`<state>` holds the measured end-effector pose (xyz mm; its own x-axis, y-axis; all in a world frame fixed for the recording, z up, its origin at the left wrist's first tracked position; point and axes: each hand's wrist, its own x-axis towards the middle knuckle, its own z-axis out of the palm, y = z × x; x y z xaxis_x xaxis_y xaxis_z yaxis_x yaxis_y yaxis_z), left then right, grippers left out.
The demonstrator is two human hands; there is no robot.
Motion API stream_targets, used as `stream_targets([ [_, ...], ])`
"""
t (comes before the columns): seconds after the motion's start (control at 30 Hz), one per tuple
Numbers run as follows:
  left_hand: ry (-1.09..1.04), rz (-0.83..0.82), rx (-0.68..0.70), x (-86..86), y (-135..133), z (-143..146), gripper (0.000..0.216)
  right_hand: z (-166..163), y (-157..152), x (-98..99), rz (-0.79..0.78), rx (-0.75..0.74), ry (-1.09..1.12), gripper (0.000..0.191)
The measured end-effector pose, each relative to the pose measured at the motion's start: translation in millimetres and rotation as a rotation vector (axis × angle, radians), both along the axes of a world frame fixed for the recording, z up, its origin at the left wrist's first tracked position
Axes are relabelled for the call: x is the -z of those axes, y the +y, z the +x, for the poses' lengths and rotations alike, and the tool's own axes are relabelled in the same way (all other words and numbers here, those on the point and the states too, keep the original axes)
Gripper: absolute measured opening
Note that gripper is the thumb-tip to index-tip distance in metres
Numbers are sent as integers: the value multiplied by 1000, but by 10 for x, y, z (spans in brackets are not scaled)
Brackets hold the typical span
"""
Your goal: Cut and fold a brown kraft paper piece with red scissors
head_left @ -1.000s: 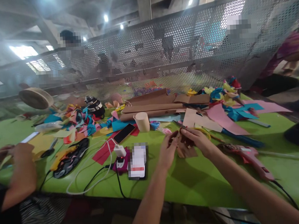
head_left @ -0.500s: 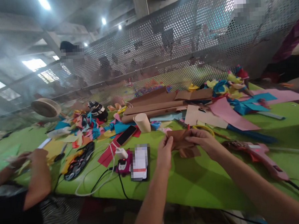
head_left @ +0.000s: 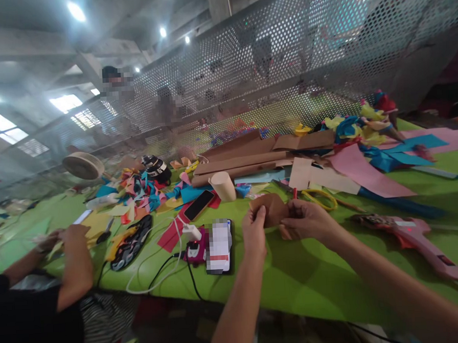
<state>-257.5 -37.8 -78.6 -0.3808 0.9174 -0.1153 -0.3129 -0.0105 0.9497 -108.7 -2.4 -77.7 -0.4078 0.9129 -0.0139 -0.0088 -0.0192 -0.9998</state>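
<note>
My left hand [head_left: 255, 230] pinches a small piece of brown paper [head_left: 272, 209] between thumb and fingers, a little above the green table. Close on its right, my right hand [head_left: 308, 219] has its fingers closed at the paper's right side. A second bit of brown paper [head_left: 288, 234] shows under those right fingertips; whether it is a separate piece I cannot tell. Yellow-handled scissors [head_left: 325, 201] lie just behind my right hand. To the right rests a pink hot glue gun [head_left: 420, 238], its nozzle pointing left.
Left of my hands are a phone [head_left: 219, 251], a purple power socket [head_left: 197, 251] with cables, and a dark phone [head_left: 199, 206]. Behind stand a beige paper roll [head_left: 222, 187] and brown sheets [head_left: 244, 163]. A co-worker's arms [head_left: 74, 256] work at the far left.
The brown paper in my left hand now shows curved and turned. My right fingers have moved down toward the lower brown piece, which lay more in view before. The camera view has shifted slightly left.
</note>
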Motion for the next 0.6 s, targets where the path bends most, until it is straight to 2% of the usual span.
stream_targets([
  [0.07,106,24,-35,-4,-1,-25,44,57,34,7,68,30,-55,34],
  [0.13,183,46,-69,1,8,-65,41,178,97,-4,204,105,-230,28],
  [0.23,186,63,-96,40,34,-122,41,402,218,-25,478,252,-830,25],
  [0.27,188,67,-103,58,41,-134,41,461,253,-25,507,258,-1018,29],
  [0.33,211,76,-110,90,51,-143,39,527,301,-13,515,242,-1198,36],
  [0.5,249,107,-76,76,38,-113,38,461,292,-6,527,196,-1285,42],
  [0.6,261,122,-74,29,26,-106,36,423,261,-58,503,265,-1302,44],
])
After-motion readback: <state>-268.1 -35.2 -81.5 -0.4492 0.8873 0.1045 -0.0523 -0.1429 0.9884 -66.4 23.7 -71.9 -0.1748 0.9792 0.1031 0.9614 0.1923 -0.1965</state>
